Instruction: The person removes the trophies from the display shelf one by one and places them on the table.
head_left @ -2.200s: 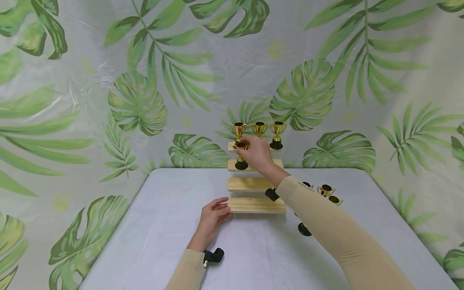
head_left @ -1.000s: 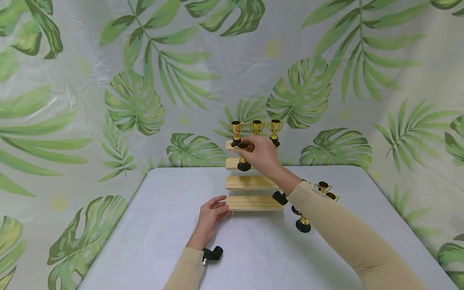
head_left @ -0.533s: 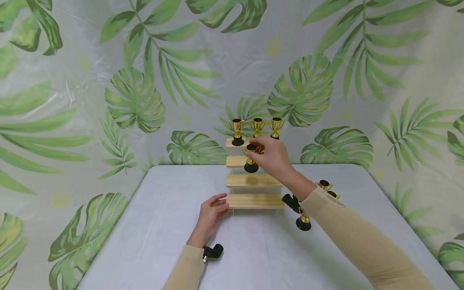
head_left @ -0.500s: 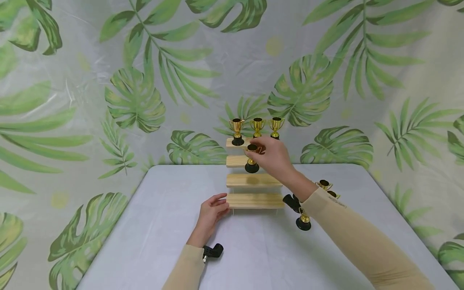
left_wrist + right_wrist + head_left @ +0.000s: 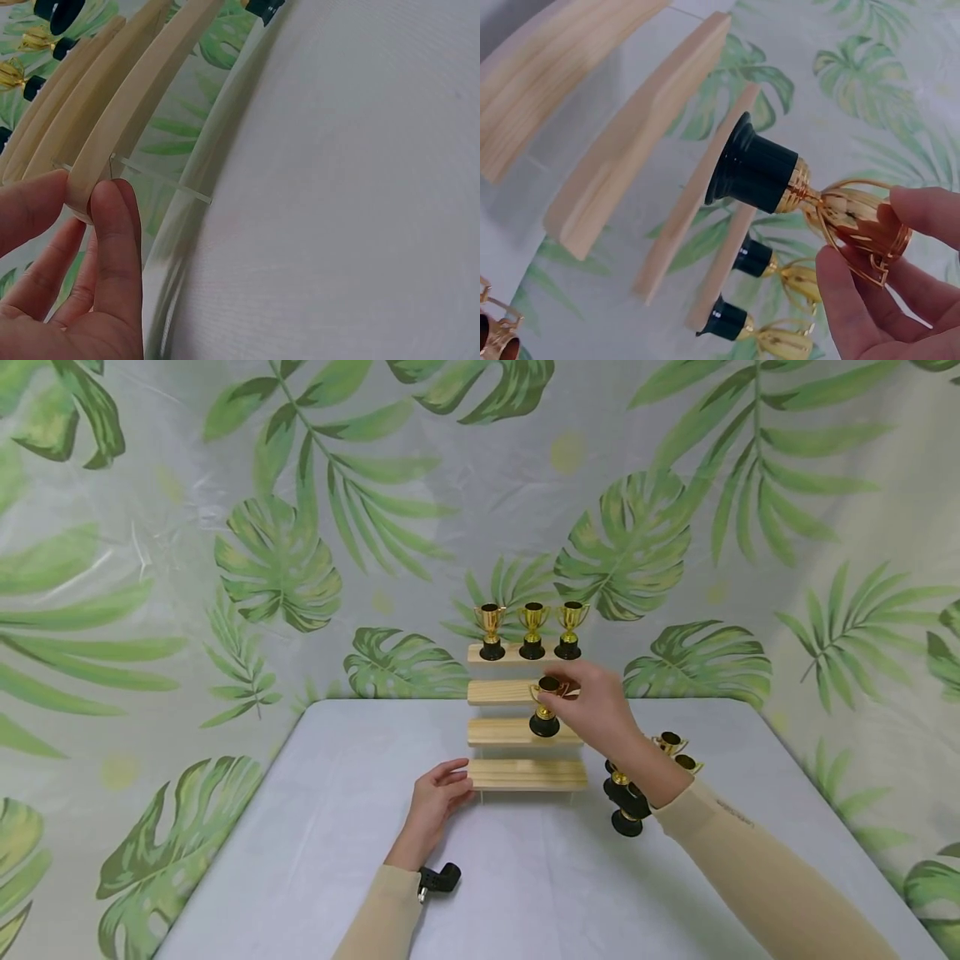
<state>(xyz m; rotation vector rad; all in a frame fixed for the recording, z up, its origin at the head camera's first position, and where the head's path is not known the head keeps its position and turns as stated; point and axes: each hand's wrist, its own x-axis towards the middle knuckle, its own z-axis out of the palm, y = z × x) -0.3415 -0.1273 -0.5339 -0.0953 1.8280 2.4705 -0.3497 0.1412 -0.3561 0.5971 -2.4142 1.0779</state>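
My right hand [image 5: 596, 702] pinches a small gold trophy cup [image 5: 546, 710] with a black base, held upright in front of the stepped wooden shelf rack. In the right wrist view the thumb and fingers grip the trophy [image 5: 855, 217] by its cup and handles; from here I cannot tell whether its base touches a shelf. At the left end of the lowest shelf [image 5: 528, 774], my left hand [image 5: 437, 802] steadies the rack; the left wrist view has thumb and fingers pinching that shelf's end [image 5: 90, 176]. Three trophies [image 5: 532, 631] stand along the top shelf [image 5: 510, 656].
Right of the rack, several more trophies [image 5: 670, 743] stand on the white-covered table [image 5: 337, 860], partly hidden by my right wrist and its black camera mount. A leaf-patterned curtain [image 5: 412, 527] hangs behind the table. Thin clear legs [image 5: 165, 178] support the rack.
My right hand has carried the trophy rightward and lower, away from the left end of the second shelf from the top. The left hand keeps its hold on the lowest shelf.
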